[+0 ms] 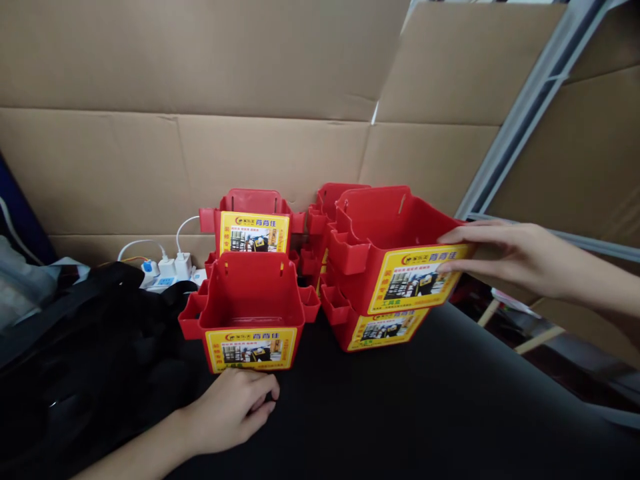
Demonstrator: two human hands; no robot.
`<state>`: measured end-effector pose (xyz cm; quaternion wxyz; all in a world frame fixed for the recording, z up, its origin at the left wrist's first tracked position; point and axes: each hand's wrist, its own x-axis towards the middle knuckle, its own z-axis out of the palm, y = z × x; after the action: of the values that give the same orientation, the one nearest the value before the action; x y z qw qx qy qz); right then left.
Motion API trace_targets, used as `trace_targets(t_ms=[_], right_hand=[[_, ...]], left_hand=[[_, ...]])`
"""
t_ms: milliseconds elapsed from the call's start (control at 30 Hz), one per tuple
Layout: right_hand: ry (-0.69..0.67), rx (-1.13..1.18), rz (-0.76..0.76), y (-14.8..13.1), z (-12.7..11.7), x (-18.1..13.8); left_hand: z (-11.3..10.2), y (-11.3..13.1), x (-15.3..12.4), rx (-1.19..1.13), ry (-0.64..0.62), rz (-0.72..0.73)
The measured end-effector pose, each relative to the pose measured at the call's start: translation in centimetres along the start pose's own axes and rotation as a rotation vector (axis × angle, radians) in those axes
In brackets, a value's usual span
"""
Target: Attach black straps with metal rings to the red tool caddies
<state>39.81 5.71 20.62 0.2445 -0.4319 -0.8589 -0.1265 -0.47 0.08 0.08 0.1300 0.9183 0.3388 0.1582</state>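
The right hand [505,257] grasps the top bin [395,253] of the right-hand stack by its front right corner, with the thumb pressed on the yellow label and the fingers along the rim above it. That bin sits tilted, nested in a lower bin [380,330] with the same label, both on the black tabletop [425,413] to the right of centre. Just behind them stand more red bins [333,200].

The left hand [235,407] lies on the tabletop with its fingers loosely curled. It grips nothing, and its knuckles just touch the bottom front edge of the front bin [250,313]. That 1 stands upright and empty, left of the stack. Close behind it a rear bin [255,223] sits higher (I can't see what it rests on).

To the left lies a black bag [90,360], with a white power strip [165,273] and its plugs behind it. Cardboard sheets [200,100] wall the back, and a grey metal frame [525,107] slants up on the right.
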Motion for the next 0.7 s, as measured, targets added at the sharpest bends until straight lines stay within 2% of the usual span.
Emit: trace_targets(t_ms=[100, 200, 300, 367, 433, 533, 700], right_hand=[[-0.090, 0.108, 0.099, 0.1, 0.6, 0.0], [-0.127, 0.167, 0.125, -0.3, 1.2, 0.4], [-0.111, 0.188, 0.154, -1.3, 1.5, 0.9], [-0.102, 0.218, 0.176, -2.0, 1.4, 1.2], [-0.109, 0.259, 0.191, -2.4, 1.2, 1.5], [-0.157, 0.300, 0.215, -2.4, 0.8, 1.9], [-0.184, 0.333, 0.297, -2.1, -0.8, 3.3]], left_hand=[[-0.3, 0.4, -0.1, 0.122, 0.002, 0.063], [-0.6, 2.4, 1.0, 0.305, 0.009, 0.219], [-0.6, 5.5, 4.1, 0.418, 0.108, 0.421], [-0.4, 7.1, 7.0, 0.498, 0.180, 0.495], [0.2, 7.7, 9.8, 0.591, 0.227, 0.459], [1.4, 7.2, 12.4, 0.687, 0.236, 0.379], [2.3, 5.4, 13.1, 0.711, 0.211, 0.396]])
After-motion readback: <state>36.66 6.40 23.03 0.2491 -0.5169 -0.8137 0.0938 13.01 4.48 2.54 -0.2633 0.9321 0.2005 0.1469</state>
